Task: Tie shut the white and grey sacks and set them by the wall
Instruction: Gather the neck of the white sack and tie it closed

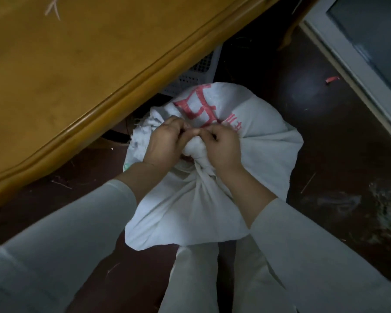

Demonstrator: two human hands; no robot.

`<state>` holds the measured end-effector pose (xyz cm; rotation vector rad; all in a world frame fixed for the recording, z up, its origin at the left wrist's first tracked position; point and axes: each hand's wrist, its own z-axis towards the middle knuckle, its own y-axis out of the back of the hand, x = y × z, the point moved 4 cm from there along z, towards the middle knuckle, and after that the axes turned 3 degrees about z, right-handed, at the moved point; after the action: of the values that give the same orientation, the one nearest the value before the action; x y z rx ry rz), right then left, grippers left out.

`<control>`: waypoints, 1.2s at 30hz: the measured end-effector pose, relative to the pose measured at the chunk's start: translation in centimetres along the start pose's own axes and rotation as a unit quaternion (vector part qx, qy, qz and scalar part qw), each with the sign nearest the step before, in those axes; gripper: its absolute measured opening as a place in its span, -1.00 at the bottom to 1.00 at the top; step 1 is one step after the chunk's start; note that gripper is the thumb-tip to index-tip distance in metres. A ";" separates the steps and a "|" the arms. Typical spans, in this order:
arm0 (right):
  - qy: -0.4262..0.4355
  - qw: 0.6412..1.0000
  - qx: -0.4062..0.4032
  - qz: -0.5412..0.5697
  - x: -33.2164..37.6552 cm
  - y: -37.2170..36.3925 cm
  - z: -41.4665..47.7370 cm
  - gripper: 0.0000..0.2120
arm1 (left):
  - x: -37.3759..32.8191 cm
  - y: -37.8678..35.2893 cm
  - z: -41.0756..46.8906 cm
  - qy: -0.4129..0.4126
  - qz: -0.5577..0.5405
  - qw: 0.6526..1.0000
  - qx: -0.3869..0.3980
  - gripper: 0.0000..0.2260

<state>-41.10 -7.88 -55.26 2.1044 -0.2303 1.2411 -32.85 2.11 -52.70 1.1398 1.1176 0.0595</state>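
Pale sleeves (66, 240) fill the bottom of frame. Left hand (165, 143) and right hand (224, 147) both curl round the bunched neck of the white sack (264, 141), fingertips meeting on top. Possibly pinching a cord, too dim to tell. Sack sits on dark floor (314, 132), just beside the wooden table (77, 75) edge.

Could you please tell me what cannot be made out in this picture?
Head view:
Any tie on the white sack: covered by the left hand and right hand.
Red print: lost in folds.
White basket: mostly hidden under the wooden table.
Grey sack: out of frame.
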 end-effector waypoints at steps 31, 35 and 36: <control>-0.117 0.971 0.072 0.194 -1.1 1.2 0.4 -0.81 | 1.0 -3.5 -1.7 0.368 -0.385 0.842 0.088 -0.85; 0.019 0.996 -0.076 0.036 1.9 2.8 -2.3 -0.89 | 1.9 -3.3 -0.9 0.373 -0.411 0.825 0.105 -0.90; 0.013 0.997 -0.066 0.029 2.7 2.3 -3.3 -0.88 | 2.0 -3.1 -0.5 0.371 -0.407 0.827 0.110 -0.93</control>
<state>-43.10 -7.02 -50.93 1.9797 -0.3546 1.2507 -33.69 2.13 -56.34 0.7423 2.2955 -0.3313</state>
